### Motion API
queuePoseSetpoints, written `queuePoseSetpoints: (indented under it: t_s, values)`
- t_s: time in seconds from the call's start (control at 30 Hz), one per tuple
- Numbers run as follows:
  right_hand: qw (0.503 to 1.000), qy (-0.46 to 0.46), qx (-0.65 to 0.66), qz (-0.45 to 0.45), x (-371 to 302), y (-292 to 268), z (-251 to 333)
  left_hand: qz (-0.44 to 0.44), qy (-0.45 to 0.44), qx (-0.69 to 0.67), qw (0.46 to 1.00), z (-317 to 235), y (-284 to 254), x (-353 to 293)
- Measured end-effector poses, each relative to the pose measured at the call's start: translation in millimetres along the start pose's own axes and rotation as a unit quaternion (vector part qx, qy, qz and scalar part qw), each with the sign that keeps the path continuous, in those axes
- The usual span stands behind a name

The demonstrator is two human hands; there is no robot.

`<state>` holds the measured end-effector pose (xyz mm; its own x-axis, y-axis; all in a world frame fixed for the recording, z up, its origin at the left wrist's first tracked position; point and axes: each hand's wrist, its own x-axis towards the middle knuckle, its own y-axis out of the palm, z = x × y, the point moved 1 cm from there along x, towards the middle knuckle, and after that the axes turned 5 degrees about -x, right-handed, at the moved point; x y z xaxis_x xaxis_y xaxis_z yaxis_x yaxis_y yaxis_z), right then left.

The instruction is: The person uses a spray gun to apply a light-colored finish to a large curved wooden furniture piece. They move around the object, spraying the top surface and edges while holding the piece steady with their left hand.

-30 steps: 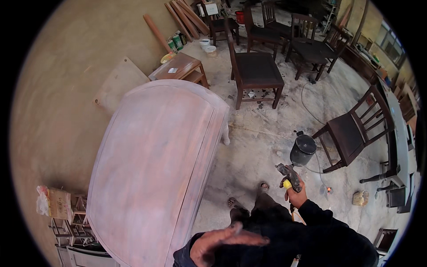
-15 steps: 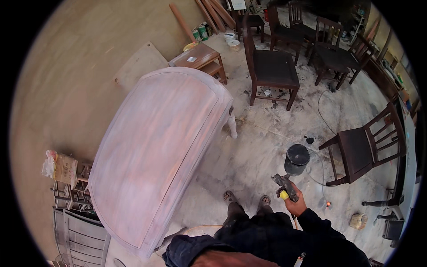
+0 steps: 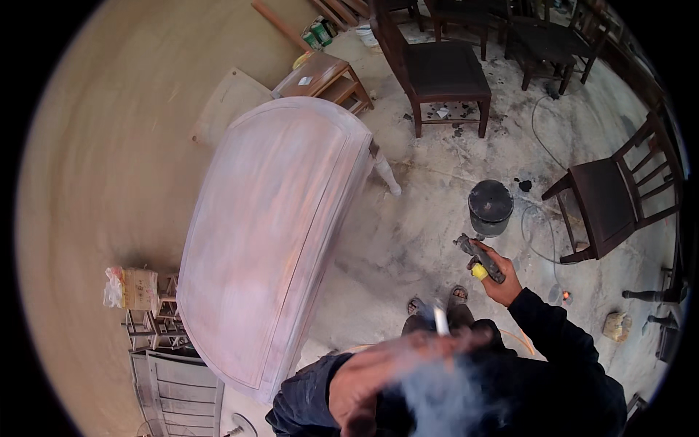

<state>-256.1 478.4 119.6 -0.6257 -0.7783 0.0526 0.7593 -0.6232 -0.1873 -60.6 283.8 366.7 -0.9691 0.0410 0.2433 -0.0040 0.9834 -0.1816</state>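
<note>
Head view, only 1 feed. Right hand (image 3: 504, 284) had its grip closed round a dark tool (image 3: 485, 259), spray gun by the look, with a yellow part (image 3: 479, 271) at the near side. Tool's long axis ran diagonally: nose up-left, tail down-right at the palm. Left hand (image 3: 386, 371) was blurred, low in frame, white cigarette (image 3: 441, 320) at its fingers, smoke (image 3: 440, 393) around; couldn't tell how far open that grip was or whether it held the cigarette.

Key relation: pinkish table (image 3: 255, 233) lay left of both hands, long axis running away from the body, far end leaning right. Left hand was the nearer of the 2; the tool sat well apart from the table's right edge, floor (image 3: 408, 240) between. Black bucket (image 3: 491, 207) stood just beyond the tool, dark chair (image 3: 601, 193) right of that. Orange hose (image 3: 523, 342) showed beside the right sleeve (image 3: 557, 328); no join to the tool visible.
</note>
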Motion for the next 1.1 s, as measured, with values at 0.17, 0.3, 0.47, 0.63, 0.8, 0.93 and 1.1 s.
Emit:
queuePoseSetpoints:
  t_s: [0.17, 0.3, 0.47, 0.63, 0.8, 0.93, 1.1]
  values:
    - [0.999, -0.025, 0.024, -0.033, 22, 1, 12, -0.18, -0.003, 0.209, 0.961, 120, -57, -28]
    - [0.997, -0.05, -0.008, -0.061, 42, 3, 20, -0.261, -0.075, 0.317, 0.909, 225, -116, -91]
    - [0.997, -0.02, 0.017, -0.072, 54, 14, 10, -0.311, -0.088, 0.495, 0.807, 305, -186, -131]
    - [0.995, -0.066, -0.005, -0.075, 67, 17, -62, -0.322, -0.172, 0.589, 0.721, 359, -216, -144]
    - [0.995, -0.081, -0.04, -0.04, 101, 8, -135, -0.355, -0.205, 0.618, 0.671, 393, -228, -143]
    - [0.999, -0.026, -0.015, 0.013, 111, 11, -201, -0.326, -0.205, 0.643, 0.662, 395, -219, -139]
    - [0.998, -0.056, 0.005, 0.023, 142, -3, -243, -0.314, -0.211, 0.659, 0.65, 393, -213, -140]
